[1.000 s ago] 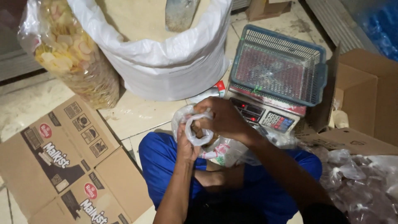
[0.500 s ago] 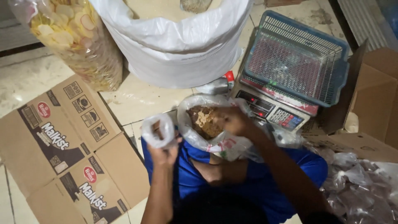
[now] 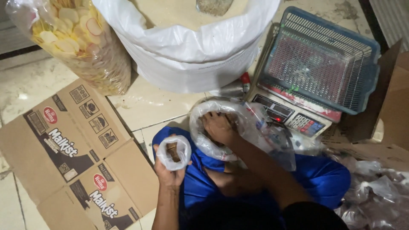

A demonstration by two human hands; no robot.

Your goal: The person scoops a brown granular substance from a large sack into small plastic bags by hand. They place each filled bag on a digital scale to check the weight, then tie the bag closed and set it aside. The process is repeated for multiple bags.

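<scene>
Left hand [image 3: 169, 172] grips small open bag [image 3: 174, 152]; right hand [image 3: 218, 127], at 2 o'clock from it, buried in big bag [image 3: 238, 127], grip state can't tell

Pale, worn floor tiles [image 3: 30, 87] catch a soft glare at nine o'clock. A flattened cardboard box [image 3: 74, 151] lies at eight o'clock. At twelve stands a big white sack [image 3: 191, 55], a clear bag of crackers [image 3: 81, 42] at eleven, and a blue basket [image 3: 319, 59] on a scale [image 3: 294, 113] at two.
</scene>
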